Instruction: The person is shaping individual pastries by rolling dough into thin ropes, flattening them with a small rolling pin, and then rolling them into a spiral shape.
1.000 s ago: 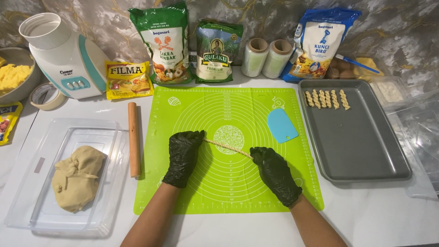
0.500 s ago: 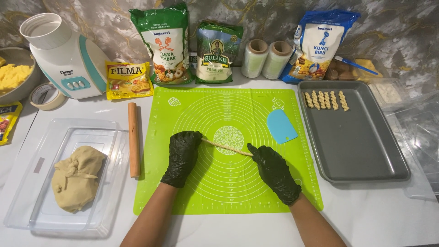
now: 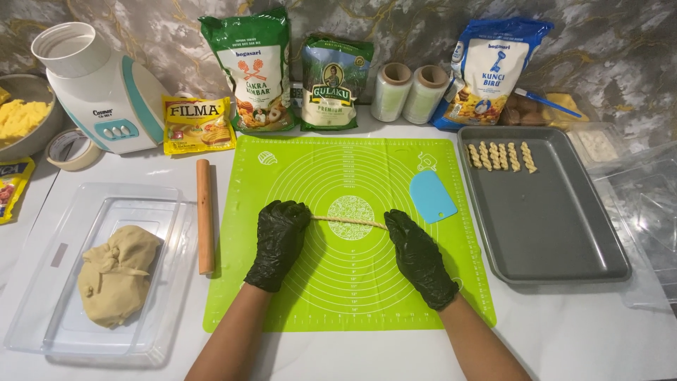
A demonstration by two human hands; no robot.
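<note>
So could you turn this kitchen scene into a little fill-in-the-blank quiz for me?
1. Both hands, left hand and right hand, wear gloves coloured ____.
2. The thin dough rope stretches between the hands over a mat coloured ____.
3. The twisted dough pieces lie in a row on the grey ____.
4. The wooden rolling pin lies between the mat and the clear tray that holds a lump of ____.

Missing words: black; green; baking tray; dough.

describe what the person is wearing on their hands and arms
Both the left hand and the right hand wear black disposable gloves, thin and slightly glossy, wrinkled over the fingers and ending at the wrists. No sleeves show: the forearms are bare from the glove cuffs to the bottom edge of the picture. No watch, bracelet or markings are visible.
</note>
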